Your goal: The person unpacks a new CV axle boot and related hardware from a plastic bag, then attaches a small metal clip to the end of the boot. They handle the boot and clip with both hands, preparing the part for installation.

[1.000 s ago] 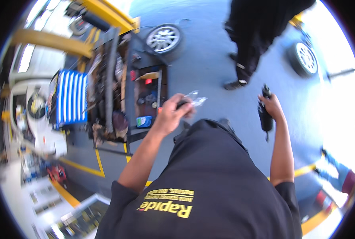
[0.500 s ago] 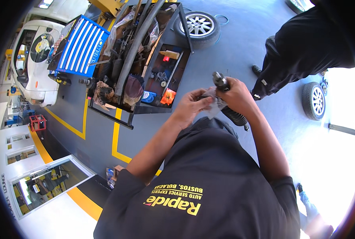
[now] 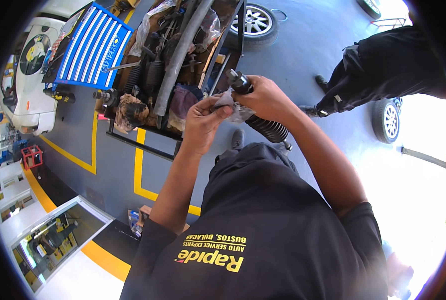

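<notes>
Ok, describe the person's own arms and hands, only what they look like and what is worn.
Both forearms are bare from the short sleeves down. The left hand and right hand wear no gloves, and no watch, ring or bracelet shows. The sleeves belong to a black shirt with yellow and white lettering printed on its front.
</notes>
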The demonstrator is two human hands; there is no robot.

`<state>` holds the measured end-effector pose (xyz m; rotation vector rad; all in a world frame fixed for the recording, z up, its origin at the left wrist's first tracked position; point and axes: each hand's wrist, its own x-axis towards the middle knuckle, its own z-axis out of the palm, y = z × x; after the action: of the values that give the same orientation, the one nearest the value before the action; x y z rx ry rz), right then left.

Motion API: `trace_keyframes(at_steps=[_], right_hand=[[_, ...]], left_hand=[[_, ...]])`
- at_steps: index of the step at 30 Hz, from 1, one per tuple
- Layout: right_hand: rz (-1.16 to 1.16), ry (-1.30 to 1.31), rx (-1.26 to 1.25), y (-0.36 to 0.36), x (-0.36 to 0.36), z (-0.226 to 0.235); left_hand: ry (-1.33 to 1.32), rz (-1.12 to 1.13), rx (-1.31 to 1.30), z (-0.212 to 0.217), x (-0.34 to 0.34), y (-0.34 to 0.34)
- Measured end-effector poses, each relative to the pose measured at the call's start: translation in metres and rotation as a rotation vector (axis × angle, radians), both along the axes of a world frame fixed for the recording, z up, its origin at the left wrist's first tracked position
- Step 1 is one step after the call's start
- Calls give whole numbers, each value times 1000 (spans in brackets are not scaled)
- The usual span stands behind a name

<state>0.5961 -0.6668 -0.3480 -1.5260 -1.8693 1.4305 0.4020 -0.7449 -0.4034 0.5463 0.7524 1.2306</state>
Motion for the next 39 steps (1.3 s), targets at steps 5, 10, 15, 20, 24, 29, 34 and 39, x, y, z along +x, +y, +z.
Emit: trace_keyframes(at_steps=[5, 10, 15, 20, 24, 29, 34, 39], right_hand=[[-59, 125, -80, 12, -25, -1], [-63, 91, -131, 21, -33, 11], [-101, 105, -158, 32, -43, 12], [-164, 4, -119, 35, -47, 13], [-201, -27, -55, 34, -58, 13], [-183, -40, -53, 37, -57, 12], [-176, -52, -57, 42, -39, 16], [-186, -79, -46, 39, -19, 16]], left_hand=[[-78, -35, -27, -8, -29, 20], [-93, -71, 34, -13, -51, 34], [-149, -160, 72, -3, -62, 47], [406, -212, 433, 24, -64, 44], [509, -164, 366, 31, -53, 36], [434, -62, 298, 15, -53, 41], [542, 128, 180, -18, -89, 65], [1209, 135, 348, -67, -135, 115]])
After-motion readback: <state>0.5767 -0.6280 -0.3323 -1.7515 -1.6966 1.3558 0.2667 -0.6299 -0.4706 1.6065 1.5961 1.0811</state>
